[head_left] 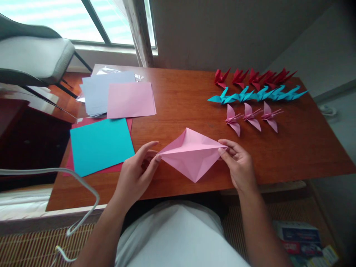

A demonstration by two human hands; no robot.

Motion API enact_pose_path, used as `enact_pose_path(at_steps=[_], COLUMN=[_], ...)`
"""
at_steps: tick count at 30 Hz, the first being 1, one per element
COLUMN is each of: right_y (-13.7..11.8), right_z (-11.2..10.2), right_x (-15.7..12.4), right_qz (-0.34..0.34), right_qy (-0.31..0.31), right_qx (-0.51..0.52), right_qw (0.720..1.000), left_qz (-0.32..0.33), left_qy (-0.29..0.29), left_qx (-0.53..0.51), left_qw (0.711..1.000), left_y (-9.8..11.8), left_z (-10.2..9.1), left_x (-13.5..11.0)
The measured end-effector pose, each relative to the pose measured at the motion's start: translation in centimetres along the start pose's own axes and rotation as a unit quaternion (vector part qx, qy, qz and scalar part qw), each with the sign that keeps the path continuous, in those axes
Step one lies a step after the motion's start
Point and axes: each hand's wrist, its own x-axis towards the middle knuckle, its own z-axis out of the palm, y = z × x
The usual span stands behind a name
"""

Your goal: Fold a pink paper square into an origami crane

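Observation:
A pink sheet of origami paper, folded into a wide diamond with creases, is stretched between my two hands just above the front of the table. My left hand pinches its left corner between thumb and fingers, the index finger raised slightly. At the opposite corner, my right hand grips the tip with the thumb on top and fingers behind. Closest beyond my right hand stand three pink paper cranes in a row.
Behind them run rows of blue cranes and red cranes. To the left lie blue paper over red sheets, pink sheets and pale sheets on the wooden table. A white cable curves at lower left, near a chair.

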Motion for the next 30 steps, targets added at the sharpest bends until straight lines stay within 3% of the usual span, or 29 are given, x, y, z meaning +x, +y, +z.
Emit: enact_pose_path(at_steps=[3,7,13,20,30], right_y=[-0.1,-0.3,-0.5,-1.3,-1.9], right_z=[0.2,0.4,0.9,2.1,4.2], right_x=[-0.1,-0.1,0.3,0.2,-0.5], right_qz=[0.000,0.010,-0.021,-0.151,-0.181], right_qy=[-0.007,-0.015,-0.023,0.023,0.007], right_qx=[-0.012,-0.036,-0.149,-0.379,-0.465], right_qw=[1.000,0.999,0.988,0.913,0.867], left_qz=[-0.067,-0.100,-0.097,-0.043,-0.003], left_qy=[0.000,0.007,0.027,0.048,0.055], left_qx=[-0.180,-0.266,-0.231,-0.166,-0.113], left_qw=[0.981,0.959,0.968,0.984,0.992], left_y=[0.4,0.7,0.8,0.0,0.3], left_z=[0.2,0.1,1.1,2.2,2.6], left_x=[0.0,0.1,0.3,0.0,-0.3])
